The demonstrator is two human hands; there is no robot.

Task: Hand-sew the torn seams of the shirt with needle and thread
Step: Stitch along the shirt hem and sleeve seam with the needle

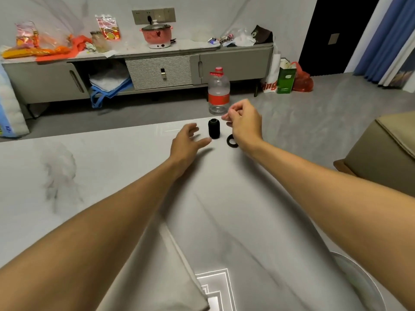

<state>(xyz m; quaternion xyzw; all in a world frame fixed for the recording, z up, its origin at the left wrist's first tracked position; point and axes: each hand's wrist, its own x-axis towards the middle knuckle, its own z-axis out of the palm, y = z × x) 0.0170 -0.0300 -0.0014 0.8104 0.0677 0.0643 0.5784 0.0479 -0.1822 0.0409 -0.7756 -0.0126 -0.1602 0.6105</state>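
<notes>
Thread spool (214, 128) stood at the table's (112, 164) far edge
Left hand (186, 142) spread wide beside it; right hand (244, 122) curled, grip unclear. Bag (269, 85) read "ing".

A black thread spool (214, 128) stands upright on the desk (107, 167) between the spread-fingered left grip (188, 140) and curled right grip (243, 122)

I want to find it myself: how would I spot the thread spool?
Look at the far edge of the pale marble-patterned table. The black cylindrical spool of thread stands upright there; its neighbour on the right, a flat black ring, lies low.
</notes>
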